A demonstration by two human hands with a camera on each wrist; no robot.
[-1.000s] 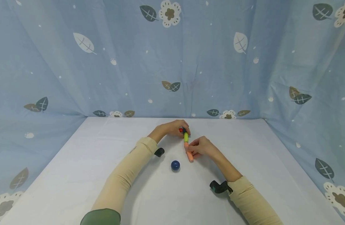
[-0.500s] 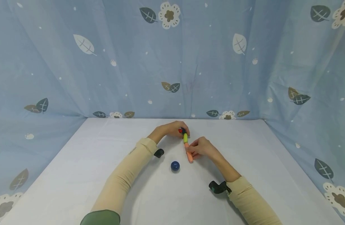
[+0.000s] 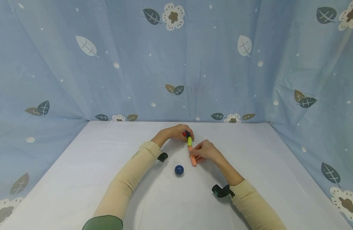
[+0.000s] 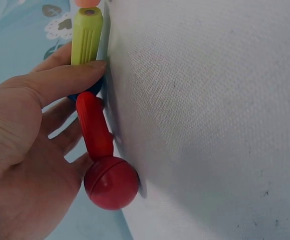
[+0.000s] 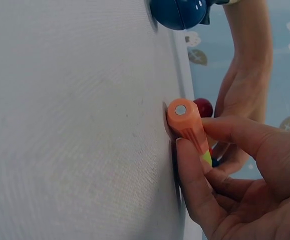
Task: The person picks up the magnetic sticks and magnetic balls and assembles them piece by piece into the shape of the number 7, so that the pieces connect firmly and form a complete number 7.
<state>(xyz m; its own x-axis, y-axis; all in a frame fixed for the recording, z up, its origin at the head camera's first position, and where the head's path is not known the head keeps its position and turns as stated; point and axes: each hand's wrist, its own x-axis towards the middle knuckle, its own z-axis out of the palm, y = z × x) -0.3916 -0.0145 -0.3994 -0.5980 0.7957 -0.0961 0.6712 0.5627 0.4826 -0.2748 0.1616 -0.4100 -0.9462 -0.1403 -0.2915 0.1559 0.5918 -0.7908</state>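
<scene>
My left hand point(image 3: 177, 131) is at the far middle of the table, its thumb and fingers gripping the joint between a yellow-green magnetic rod point(image 4: 87, 42) and a blue ball point(image 4: 96, 89) mostly hidden by the thumb. From that ball runs a red rod point(image 4: 94, 127) ending in a red ball point(image 4: 111, 183). My right hand point(image 3: 207, 150) pinches an orange magnetic rod point(image 3: 192, 159), which lies in line with the yellow-green one. Its near end shows a round metal tip in the right wrist view. Whether the two rods touch I cannot tell.
A loose blue ball point(image 3: 179, 170) rests on the white-covered table point(image 3: 170, 204), nearer than the rods. Black wrist cameras stick out beside the left wrist point(image 3: 162, 157) and right wrist point(image 3: 221, 191). A blue patterned curtain point(image 3: 130, 73) stands behind and at both sides.
My right hand and wrist have shifted slightly left, and the orange rod's near end has swung a little left with them. The left hand keeps its grip almost still.
</scene>
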